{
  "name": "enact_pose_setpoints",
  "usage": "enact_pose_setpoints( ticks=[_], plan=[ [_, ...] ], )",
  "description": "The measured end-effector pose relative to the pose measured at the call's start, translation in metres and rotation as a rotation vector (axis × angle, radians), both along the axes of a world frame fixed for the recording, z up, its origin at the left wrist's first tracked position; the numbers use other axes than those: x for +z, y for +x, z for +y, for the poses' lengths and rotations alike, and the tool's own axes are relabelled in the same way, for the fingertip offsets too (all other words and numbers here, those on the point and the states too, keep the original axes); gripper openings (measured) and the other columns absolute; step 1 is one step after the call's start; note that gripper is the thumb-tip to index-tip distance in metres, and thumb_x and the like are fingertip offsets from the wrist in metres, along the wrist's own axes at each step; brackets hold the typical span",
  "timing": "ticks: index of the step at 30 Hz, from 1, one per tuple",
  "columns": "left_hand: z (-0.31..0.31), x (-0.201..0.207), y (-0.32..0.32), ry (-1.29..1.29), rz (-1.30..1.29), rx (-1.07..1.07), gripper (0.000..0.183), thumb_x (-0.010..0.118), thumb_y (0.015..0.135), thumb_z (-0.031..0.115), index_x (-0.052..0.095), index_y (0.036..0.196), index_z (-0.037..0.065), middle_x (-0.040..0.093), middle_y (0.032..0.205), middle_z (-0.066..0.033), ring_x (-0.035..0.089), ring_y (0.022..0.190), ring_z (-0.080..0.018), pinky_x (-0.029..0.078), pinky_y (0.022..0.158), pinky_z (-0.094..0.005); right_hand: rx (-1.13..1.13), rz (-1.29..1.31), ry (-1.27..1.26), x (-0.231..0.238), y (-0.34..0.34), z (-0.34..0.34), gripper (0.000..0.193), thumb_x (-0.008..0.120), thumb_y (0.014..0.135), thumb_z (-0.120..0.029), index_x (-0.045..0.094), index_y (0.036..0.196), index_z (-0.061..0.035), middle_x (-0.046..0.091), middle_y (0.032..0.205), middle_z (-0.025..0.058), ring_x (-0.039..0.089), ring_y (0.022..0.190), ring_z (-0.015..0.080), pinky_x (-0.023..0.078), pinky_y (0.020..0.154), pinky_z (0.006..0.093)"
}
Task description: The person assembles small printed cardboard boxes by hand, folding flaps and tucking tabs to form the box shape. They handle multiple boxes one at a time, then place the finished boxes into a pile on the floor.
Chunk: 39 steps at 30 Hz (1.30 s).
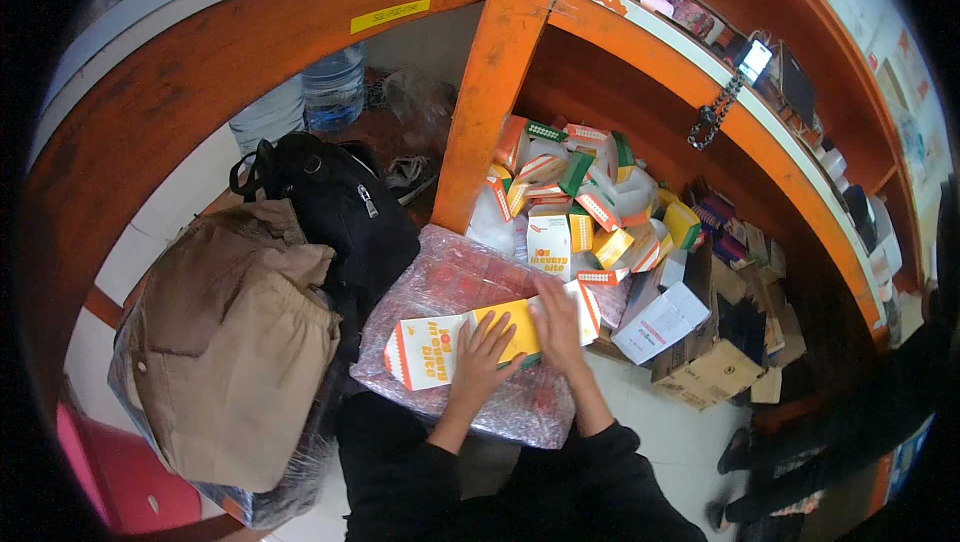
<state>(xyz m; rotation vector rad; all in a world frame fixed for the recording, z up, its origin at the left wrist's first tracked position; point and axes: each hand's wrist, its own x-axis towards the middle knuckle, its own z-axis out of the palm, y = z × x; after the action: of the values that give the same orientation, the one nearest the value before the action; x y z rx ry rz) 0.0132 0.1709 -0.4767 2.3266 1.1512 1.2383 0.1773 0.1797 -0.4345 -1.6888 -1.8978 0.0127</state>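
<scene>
A long food carton, white and yellow with orange print, lies unfolded across a plastic-wrapped bundle in front of me. My left hand rests flat on its yellow panel, fingers spread. My right hand is over the carton's right part with fingers stretched out; slight motion blur softens them. Just beyond, under the orange counter, sits a heap of similar folded cartons in white, yellow, green and orange.
A black bag and brown cloth lie to the left, above a pink bin. Right of the heap stand a white box and an opened brown cardboard box. A person's dark-clothed leg shows at the right.
</scene>
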Motion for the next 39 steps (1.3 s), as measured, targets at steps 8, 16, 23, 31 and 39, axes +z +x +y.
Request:
enact_pose_setpoints(
  ticks=[8,16,23,31,39],
  plan=[
    [-0.002,0.005,0.001,0.001,0.017,-0.030,0.047,0.064,0.078,0.032,0.054,0.117,0.008,0.045,0.135,-0.0050,0.035,0.128,-0.0252,0.024,0.103,-0.0516,-0.286,-0.510,-0.191,-0.005,0.024,0.016,0.040,0.045,0.090,-0.039,0.055,0.117,-0.0112,0.053,0.121,0.0119,0.041,0.122,0.0263,0.014,0.106,0.0544],
    [-0.005,0.007,0.001,-0.060,0.099,-0.018,0.047,0.066,0.076,0.028,0.054,0.117,0.009,0.044,0.136,-0.0036,0.033,0.129,-0.0255,0.023,0.103,-0.0502,0.008,-0.396,-0.025,-0.007,0.035,0.051,0.039,0.050,0.086,-0.044,0.065,0.070,-0.0121,0.062,0.063,0.0075,0.060,0.058,0.0261,0.043,0.071,0.0408],
    [-0.008,0.012,0.001,0.001,0.163,0.013,0.049,0.067,0.073,0.026,0.054,0.116,0.008,0.048,0.132,-0.0077,0.037,0.127,-0.0311,0.027,0.100,-0.0483,0.019,-0.632,0.064,-0.004,0.030,0.048,0.035,0.051,0.085,-0.043,0.061,0.076,-0.0111,0.060,0.070,0.0039,0.059,0.063,0.0192,0.040,0.073,0.0365],
    [-0.015,0.018,0.005,-0.060,0.203,0.103,0.048,0.059,0.081,0.042,0.057,0.112,0.006,0.052,0.127,-0.0126,0.039,0.125,-0.0359,0.025,0.102,-0.0496,0.018,-0.664,-0.229,0.029,0.048,0.047,0.046,0.054,0.078,-0.052,0.064,0.085,-0.0073,0.060,0.077,0.0057,0.054,0.081,0.0197,0.036,0.079,0.0350],
    [-0.017,0.015,0.003,-0.005,0.255,0.127,0.045,0.057,0.083,0.041,0.058,0.111,0.005,0.055,0.123,-0.0132,0.043,0.122,-0.0338,0.032,0.097,-0.0484,0.106,-0.606,-0.154,0.029,0.053,0.039,0.046,0.061,0.072,-0.051,0.063,0.086,-0.0063,0.059,0.083,0.0052,0.053,0.084,0.0182,0.037,0.071,0.0335]
  ],
)
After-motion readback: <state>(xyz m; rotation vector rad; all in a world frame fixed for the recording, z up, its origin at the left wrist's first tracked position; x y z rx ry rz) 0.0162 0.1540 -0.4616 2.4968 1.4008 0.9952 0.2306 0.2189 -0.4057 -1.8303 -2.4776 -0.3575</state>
